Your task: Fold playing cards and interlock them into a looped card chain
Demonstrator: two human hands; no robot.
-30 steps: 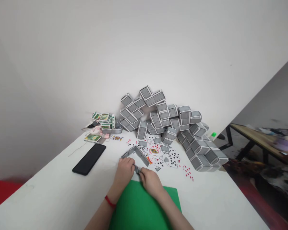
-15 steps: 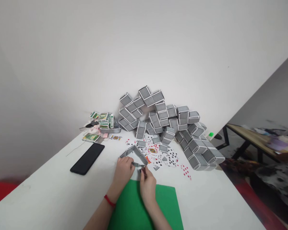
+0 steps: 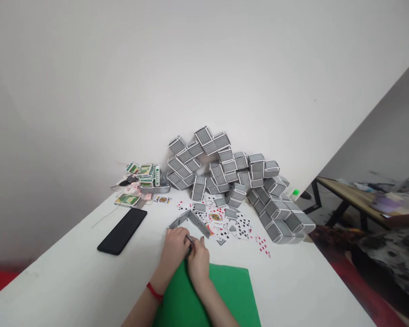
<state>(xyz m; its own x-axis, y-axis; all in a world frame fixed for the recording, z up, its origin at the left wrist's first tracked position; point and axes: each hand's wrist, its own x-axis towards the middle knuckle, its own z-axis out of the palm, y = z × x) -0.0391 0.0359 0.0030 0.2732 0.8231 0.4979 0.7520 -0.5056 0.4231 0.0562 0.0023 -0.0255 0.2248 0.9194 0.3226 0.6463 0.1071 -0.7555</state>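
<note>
Far L on the white smooth-topped tbl (image 3: 68, 272) you've got a black rect. phone (image 3: 122, 231) lying flat, w/ green-and-white card boxes (image 3: 145, 171) heaped just behind. Next, your L hand (image 3: 176, 245), red cord at wrist: fingers curled in, pinching one end of a thin dark strip (image 3: 190, 239), which sits btwn both hands, nr side of a bent grey card band (image 3: 191, 217) standing on edge; can't tell if hand & band touch. Your R hand (image 3: 198, 260) is bunched too, fingertips closed round the strip's other end. Green flat rect. sheet (image 3: 230, 290) lies under your forearms. Behind, R of the band: loose white-faced playing cards (image 3: 243, 225), then stacked grey-patterned, white-edged blocks (image 3: 256, 169), running far R.
</note>
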